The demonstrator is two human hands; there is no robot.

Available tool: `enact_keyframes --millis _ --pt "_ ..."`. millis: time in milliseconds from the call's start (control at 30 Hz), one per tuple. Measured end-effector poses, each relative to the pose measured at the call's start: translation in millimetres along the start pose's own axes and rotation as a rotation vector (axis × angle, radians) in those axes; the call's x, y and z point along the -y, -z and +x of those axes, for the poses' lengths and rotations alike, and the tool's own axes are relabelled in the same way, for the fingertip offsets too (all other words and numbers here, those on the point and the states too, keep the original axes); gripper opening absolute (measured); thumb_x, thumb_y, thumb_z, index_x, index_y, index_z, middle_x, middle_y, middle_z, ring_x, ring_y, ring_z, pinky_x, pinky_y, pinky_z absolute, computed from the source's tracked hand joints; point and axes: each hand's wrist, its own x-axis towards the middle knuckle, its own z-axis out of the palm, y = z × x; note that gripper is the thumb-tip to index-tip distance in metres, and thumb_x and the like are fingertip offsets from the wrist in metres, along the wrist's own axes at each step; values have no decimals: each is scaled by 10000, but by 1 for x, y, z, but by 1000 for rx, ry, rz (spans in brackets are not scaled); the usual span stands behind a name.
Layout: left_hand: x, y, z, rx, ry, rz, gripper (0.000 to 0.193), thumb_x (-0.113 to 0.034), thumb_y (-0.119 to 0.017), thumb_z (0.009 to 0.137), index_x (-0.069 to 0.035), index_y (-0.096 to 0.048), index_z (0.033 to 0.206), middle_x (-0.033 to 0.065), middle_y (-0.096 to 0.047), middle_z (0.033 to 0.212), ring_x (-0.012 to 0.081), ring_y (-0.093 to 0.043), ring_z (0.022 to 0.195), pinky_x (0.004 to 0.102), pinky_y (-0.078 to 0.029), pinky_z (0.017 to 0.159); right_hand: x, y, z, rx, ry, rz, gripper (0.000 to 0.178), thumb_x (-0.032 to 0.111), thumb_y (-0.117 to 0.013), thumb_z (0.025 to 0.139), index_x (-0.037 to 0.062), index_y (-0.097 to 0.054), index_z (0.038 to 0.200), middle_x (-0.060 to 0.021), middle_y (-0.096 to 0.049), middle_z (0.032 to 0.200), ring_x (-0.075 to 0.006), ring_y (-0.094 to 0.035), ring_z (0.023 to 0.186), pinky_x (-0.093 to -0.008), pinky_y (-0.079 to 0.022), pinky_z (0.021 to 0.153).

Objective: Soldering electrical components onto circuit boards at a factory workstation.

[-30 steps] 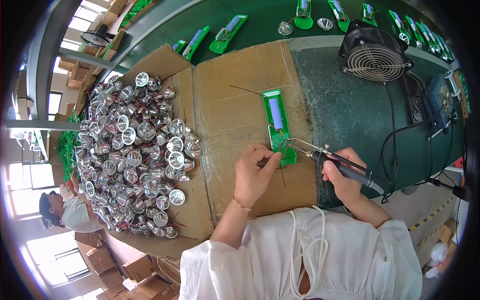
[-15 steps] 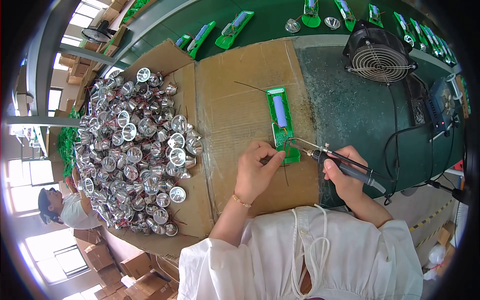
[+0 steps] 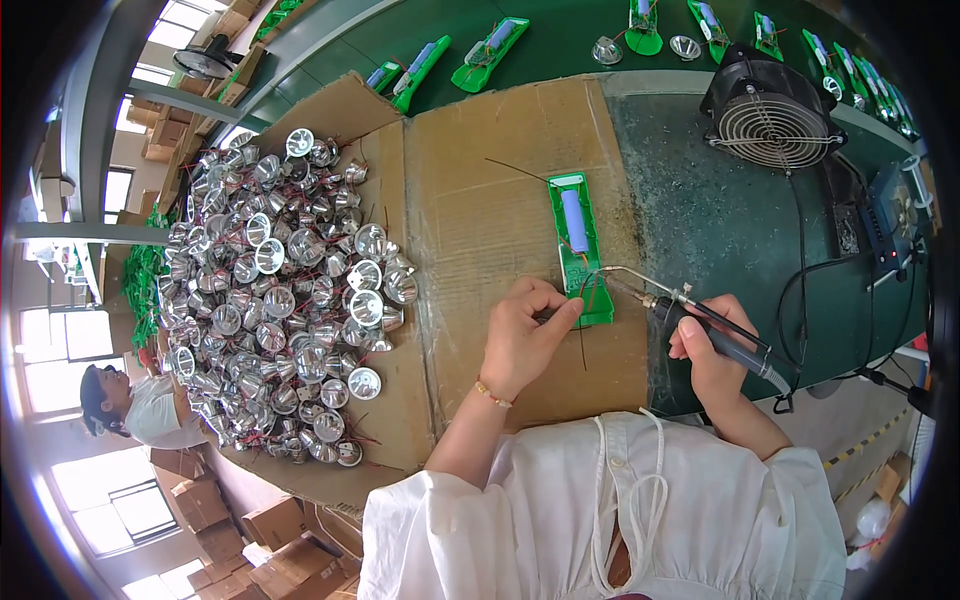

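Green housing (image 3: 600, 312) taken as landmark; it lay lengthwise on the cardboard (image 3: 480, 230) before you, blue cell (image 3: 574, 220) toward its far end, circuit board (image 3: 578, 279) nearer you. Print on the cartons (image 3: 292, 530), far to the housing's left, was too small to make out. Your left hand (image 3: 525, 340) was at the housing's near left edge, thumb and forefinger pinched together; whether they gripped the thin wire (image 3: 584, 352) there could not be told. Your right hand (image 3: 718, 365), to the housing's right, was wrapped around the soldering iron (image 3: 738, 354), its tip at the housing's right edge; contact could not be judged. Compared with one second earlier, the whole scene sat further right in view, and the iron's tip lay slightly further right relative to the board; your left pinch kept its place by the housing. Silver reflectors (image 3: 285, 290) lay heaped well left of the housing; a black fan (image 3: 775, 130) stood beyond it, to its right.
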Motion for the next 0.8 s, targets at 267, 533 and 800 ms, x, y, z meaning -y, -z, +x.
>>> enact_keyframes --millis 267,533,800 --pt "0 -1 2 -9 -13 24 127 -119 -661 737 1 -631 708 57 -543 729 123 -500 621 245 -403 551 -2 -4 0 35 -9 -13 115 54 -566 787 -5 -478 831 -86 -549 611 -100 -509 475 -210 -429 439" --pt "1 -2 2 -10 -31 33 130 -121 -661 735 -1 -626 699 61 -541 717 125 -503 609 247 -403 548 -9 -1 1 66 6 -92 129 40 -622 755 -7 -506 785 -69 -569 623 -74 -534 519 -206 -445 469" --pt "-4 -1 1 -16 21 3 138 -123 -661 735 0 -618 690 62 -539 712 127 -499 584 247 -400 531 3 0 1 -28 11 -49 115 68 -551 796 -2 -465 827 -82 -545 593 -102 -507 466 -203 -418 438"
